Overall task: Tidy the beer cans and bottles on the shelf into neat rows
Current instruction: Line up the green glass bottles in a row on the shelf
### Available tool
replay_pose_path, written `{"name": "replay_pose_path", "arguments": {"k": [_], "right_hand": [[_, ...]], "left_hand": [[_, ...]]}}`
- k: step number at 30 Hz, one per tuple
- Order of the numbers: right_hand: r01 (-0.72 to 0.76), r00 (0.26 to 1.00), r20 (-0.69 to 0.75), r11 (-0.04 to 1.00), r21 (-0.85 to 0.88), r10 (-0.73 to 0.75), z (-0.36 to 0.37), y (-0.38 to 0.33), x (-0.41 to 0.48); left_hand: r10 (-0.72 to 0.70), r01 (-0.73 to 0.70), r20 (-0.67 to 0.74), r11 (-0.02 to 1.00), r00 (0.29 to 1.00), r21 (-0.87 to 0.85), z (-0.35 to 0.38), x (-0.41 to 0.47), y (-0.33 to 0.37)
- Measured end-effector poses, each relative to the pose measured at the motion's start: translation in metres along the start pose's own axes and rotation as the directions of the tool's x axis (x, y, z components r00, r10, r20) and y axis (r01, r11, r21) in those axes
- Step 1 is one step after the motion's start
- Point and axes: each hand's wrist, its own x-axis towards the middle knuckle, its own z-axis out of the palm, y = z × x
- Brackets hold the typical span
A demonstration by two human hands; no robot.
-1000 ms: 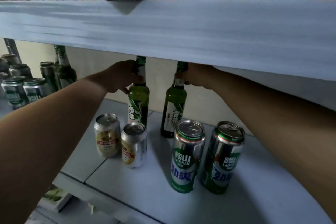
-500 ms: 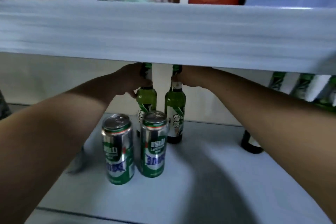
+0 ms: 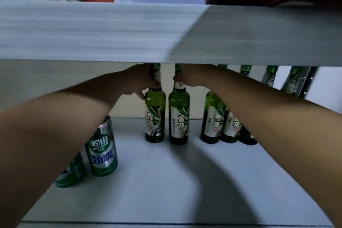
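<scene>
While hands (image 3: 140, 79) grip bottles (image 3: 155, 116), shelf (image 3: 185, 181) lies shadowed.

Two green glass beer bottles stand upright side by side toward the far middle of the grey shelf (image 3: 185, 181): the left bottle (image 3: 155, 116) and the right bottle (image 3: 179, 118), close but with a narrow gap between them. Both carry white labels with green swirls. Further right, a cluster of matching bottles (image 3: 214, 118) stands upright, packed together. At near left, two green-and-silver cans (image 3: 103, 150) stand touching, partly hidden by a forearm.
</scene>
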Motion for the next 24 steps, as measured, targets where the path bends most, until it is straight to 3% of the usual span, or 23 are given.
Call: {"name": "replay_pose_path", "arguments": {"k": [9,16,22,24], "right_hand": [[0.035,0.985,-0.164,0.989,-0.145,-0.059,-0.003,0.031,-0.014],[0.036,0.974,-0.206,0.962,-0.271,-0.095,-0.003,0.040,-0.019],[0.122,0.919,-0.326,0.946,-0.299,-0.221,0.012,0.050,-0.021],[0.153,0.888,-0.360,0.921,-0.357,-0.287,0.019,0.049,-0.032]], "left_hand": [[-0.005,0.005,-0.058,1.000,0.998,0.010,0.036,-0.007,0.030],[-0.021,0.021,-0.098,1.000,0.995,0.004,0.049,-0.011,0.039],[-0.033,0.038,-0.173,0.999,0.984,0.024,0.056,-0.022,0.036],[0.024,0.012,-0.196,0.983,0.980,0.182,0.059,-0.035,0.035]]}}
